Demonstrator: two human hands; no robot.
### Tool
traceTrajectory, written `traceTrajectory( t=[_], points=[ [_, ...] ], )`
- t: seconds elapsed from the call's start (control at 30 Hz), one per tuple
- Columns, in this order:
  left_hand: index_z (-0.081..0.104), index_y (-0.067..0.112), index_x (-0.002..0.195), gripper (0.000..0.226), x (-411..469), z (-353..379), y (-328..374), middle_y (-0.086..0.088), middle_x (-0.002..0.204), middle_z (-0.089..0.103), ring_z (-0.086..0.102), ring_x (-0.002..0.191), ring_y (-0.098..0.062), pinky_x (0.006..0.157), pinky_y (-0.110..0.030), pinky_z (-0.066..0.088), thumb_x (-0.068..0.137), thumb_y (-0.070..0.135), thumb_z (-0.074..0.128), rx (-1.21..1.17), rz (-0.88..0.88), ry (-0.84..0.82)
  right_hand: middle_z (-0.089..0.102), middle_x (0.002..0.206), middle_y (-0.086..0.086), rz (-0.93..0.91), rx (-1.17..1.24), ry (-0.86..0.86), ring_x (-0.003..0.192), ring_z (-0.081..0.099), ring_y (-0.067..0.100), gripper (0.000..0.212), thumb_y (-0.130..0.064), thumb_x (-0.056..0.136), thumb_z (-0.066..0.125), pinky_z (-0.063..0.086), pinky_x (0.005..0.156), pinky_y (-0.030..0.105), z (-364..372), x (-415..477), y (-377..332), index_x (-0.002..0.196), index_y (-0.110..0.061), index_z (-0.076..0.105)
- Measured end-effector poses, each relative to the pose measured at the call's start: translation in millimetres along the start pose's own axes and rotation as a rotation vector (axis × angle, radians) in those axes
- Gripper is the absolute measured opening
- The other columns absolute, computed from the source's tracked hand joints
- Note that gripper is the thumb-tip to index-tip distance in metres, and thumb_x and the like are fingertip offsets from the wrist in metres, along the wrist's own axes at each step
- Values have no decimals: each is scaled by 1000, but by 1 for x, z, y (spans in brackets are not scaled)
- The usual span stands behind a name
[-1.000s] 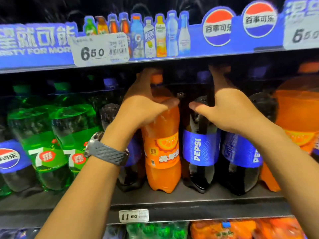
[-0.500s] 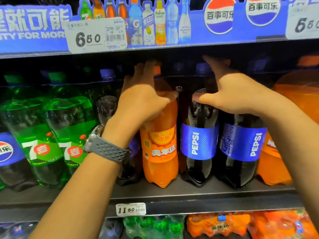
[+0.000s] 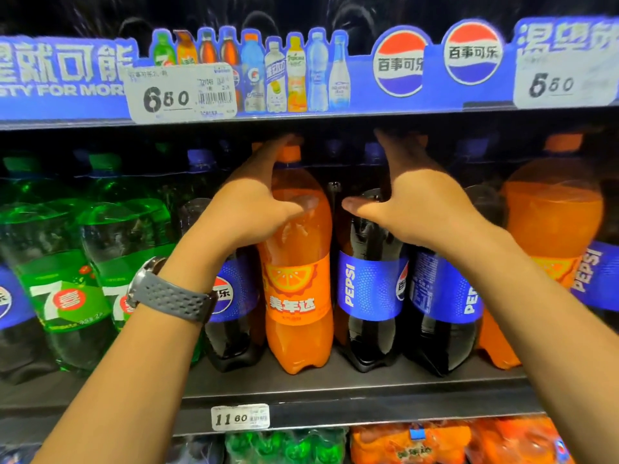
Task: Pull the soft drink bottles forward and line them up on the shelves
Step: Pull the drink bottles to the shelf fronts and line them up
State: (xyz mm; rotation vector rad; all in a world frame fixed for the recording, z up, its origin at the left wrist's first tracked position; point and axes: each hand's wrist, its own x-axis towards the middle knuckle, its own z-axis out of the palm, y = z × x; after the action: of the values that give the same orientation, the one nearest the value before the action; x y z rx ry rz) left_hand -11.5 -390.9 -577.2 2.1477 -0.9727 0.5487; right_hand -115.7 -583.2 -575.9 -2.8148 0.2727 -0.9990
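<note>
An orange soda bottle [image 3: 298, 296] stands upright on the dark shelf [image 3: 335, 386]. My left hand [image 3: 254, 205] grips its shoulder, thumb across the front and fingers reaching behind the neck near the orange cap. Right beside it stands a Pepsi bottle [image 3: 368, 289]. My right hand [image 3: 415, 205] holds its top, thumb on the front and fingers stretched back past the cap. A second Pepsi bottle [image 3: 442, 296] touches it on the right, partly behind my right forearm. The caps are mostly hidden by my fingers.
Two green 7-Up bottles [image 3: 67, 296] and another Pepsi bottle [image 3: 234, 296] stand to the left, and a large orange bottle [image 3: 549, 229] to the right. The blue banner [image 3: 335, 105] on the upper shelf hangs low over the caps. Wrapped bottle packs [image 3: 402, 443] fill the shelf below.
Both hands stay on the same two bottles. My left fingers have stretched higher behind the orange bottle's cap. The view has shifted slightly.
</note>
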Motion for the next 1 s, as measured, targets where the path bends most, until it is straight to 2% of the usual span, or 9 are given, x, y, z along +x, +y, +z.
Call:
traceTrajectory(
  t=[0.13,0.2,0.3,0.37,0.43,0.5,0.57,0.63,1.0],
  points=[
    [17,33,151,90,-6,5,10,0,153,32,34,137,-22,107,-27,33,79,35,72,39,-22,-10,30,144,15,41,-167,90,124,37,42,102,-71,72,56,37,100,45,6,-1,-11,149,-21,12],
    [18,26,151,89,-11,9,21,-7,154,28,28,137,-33,112,-39,28,80,34,70,194,-30,67,29,145,16,28,-219,94,125,36,42,100,-72,76,51,36,101,46,6,-4,-15,150,-18,11],
    [40,18,142,72,-19,18,47,-15,140,45,37,126,-40,103,-45,35,78,39,65,340,30,308,26,149,14,-18,-80,77,124,41,42,91,-64,81,53,41,97,45,-6,-11,-9,150,-19,13],
    [54,13,127,57,-19,29,65,-19,121,59,50,113,-42,91,-45,42,80,45,62,302,50,340,42,137,19,-46,-9,200,115,48,42,70,-51,84,56,45,92,45,-19,-18,3,141,-17,35],
    [56,10,124,58,-15,46,80,-20,115,62,55,106,-41,85,-43,45,82,49,61,246,77,300,55,112,23,-25,-86,335,105,50,43,47,-40,85,55,42,89,44,-30,-25,22,124,-14,53],
    [44,9,137,75,-8,64,90,-20,128,54,50,114,-40,93,-43,42,81,56,60,247,103,283,55,107,25,52,-121,392,105,48,42,41,-33,83,56,38,91,44,-41,-27,43,118,-11,56],
    [26,11,148,91,0,79,94,-17,141,42,39,125,-37,104,-44,29,80,65,54,364,118,270,54,119,24,101,-91,345,114,46,42,49,-32,82,61,38,95,43,-49,-27,59,126,-11,52],
    [25,11,148,95,7,87,92,-18,139,43,38,126,-35,104,-44,25,78,69,51,470,126,253,53,130,19,112,-40,224,119,47,37,60,-35,81,65,39,95,37,-52,-26,69,134,-15,45],
    [39,23,130,89,34,60,79,-9,126,54,51,112,-34,87,-37,42,60,66,73,283,171,-3,38,149,0,-13,27,-114,130,43,21,99,-55,68,70,38,97,25,-64,-11,95,148,-28,19]
  ],
)
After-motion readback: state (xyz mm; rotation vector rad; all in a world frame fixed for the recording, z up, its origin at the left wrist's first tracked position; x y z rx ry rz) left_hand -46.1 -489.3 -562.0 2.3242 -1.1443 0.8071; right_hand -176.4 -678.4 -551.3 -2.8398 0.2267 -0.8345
